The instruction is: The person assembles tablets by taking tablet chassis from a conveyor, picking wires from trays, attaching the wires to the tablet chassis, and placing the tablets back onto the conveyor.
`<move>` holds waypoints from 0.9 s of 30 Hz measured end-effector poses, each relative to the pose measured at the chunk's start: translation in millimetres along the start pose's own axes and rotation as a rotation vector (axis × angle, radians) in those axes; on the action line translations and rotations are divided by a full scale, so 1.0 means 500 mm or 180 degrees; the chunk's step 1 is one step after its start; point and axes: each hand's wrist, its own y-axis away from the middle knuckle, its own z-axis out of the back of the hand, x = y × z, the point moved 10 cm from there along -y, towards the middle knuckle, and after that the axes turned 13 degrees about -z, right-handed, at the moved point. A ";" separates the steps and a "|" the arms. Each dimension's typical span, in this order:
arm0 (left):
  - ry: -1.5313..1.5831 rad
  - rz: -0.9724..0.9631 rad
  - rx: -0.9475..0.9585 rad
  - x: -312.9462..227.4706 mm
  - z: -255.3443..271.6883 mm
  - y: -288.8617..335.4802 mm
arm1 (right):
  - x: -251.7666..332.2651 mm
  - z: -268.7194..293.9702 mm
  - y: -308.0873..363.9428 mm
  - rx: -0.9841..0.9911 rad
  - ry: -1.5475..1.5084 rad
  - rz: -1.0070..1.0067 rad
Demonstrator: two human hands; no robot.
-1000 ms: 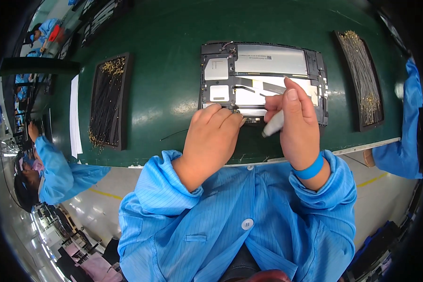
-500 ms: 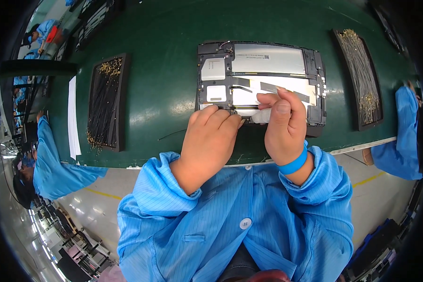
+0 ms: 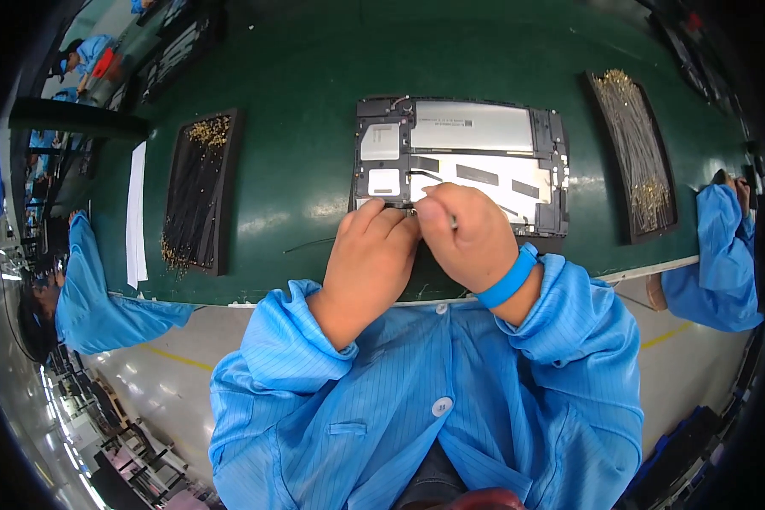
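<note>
An opened tablet [image 3: 472,127] lies on the green table, with a silver battery and black frame parts showing. My left hand [image 3: 370,251] rests at its near edge, fingers bent and pressed together around a thin black cable [image 3: 310,244] that trails out to the left. Close against those fingertips is my right hand [image 3: 470,229], curled with thumb and forefinger together over the tablet's near edge. A blue band circles that wrist. Whatever lies between the right fingertips is hidden by the hand.
To the left, a dark tray [image 3: 221,204] holds many black cables with gold ends; a white strip [image 3: 136,217] lies beside it. Another tray [image 3: 667,170] with grey cables stands at right. Co-workers' blue sleeves [image 3: 115,289] appear at both sides. The table's front edge [image 3: 246,302] runs near me.
My right hand has moved left and turned over, its fingers now meeting my left fingertips. The left hand has stayed at the tablet's near edge. The view has shifted slightly.
</note>
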 end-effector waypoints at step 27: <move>0.5072 0.3918 0.0454 0.031 -0.162 0.181 | -0.133 0.011 -0.022 0.0111 -0.2177 -0.2201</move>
